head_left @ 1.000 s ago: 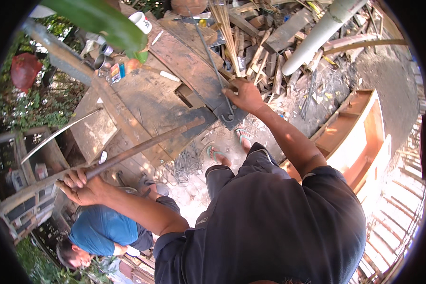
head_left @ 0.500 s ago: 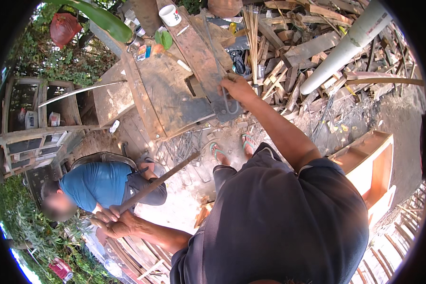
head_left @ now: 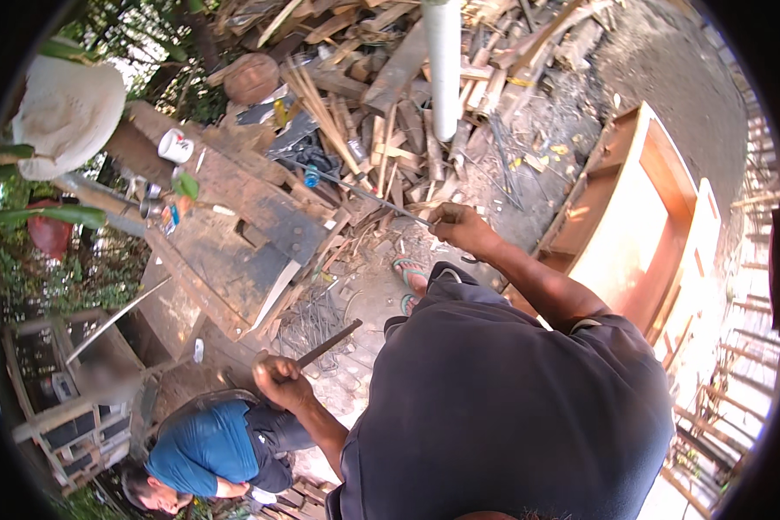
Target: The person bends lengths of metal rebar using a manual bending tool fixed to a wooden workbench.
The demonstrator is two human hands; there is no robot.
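Observation:
My left hand (head_left: 283, 381) is closed around a dark, narrow flat bar (head_left: 331, 341), which points up and to the right over the ground. In front of me, my right hand (head_left: 462, 230) grips a thin metal rod (head_left: 374, 196). The rod's long straight part runs up and left past the corner of the workbench (head_left: 225, 295). A curved end of it shows just under my right hand. Dark plates lie fixed on the near right corner of the bench top, apart from both hands.
A person in a blue shirt (head_left: 201, 446) sits at the lower left. Scrap wood (head_left: 399, 74) is heaped at the far side around a pale post (head_left: 442, 69). A wooden cabinet frame (head_left: 607, 208) lies at the right. Bent wires (head_left: 316, 321) litter the ground, and a mug (head_left: 175, 146) stands on the bench.
My view has turned to the right. My right hand has lifted the rod away from the bench's corner plates. My left hand, still holding the bar, has come farther forward, away from the seated person's hands.

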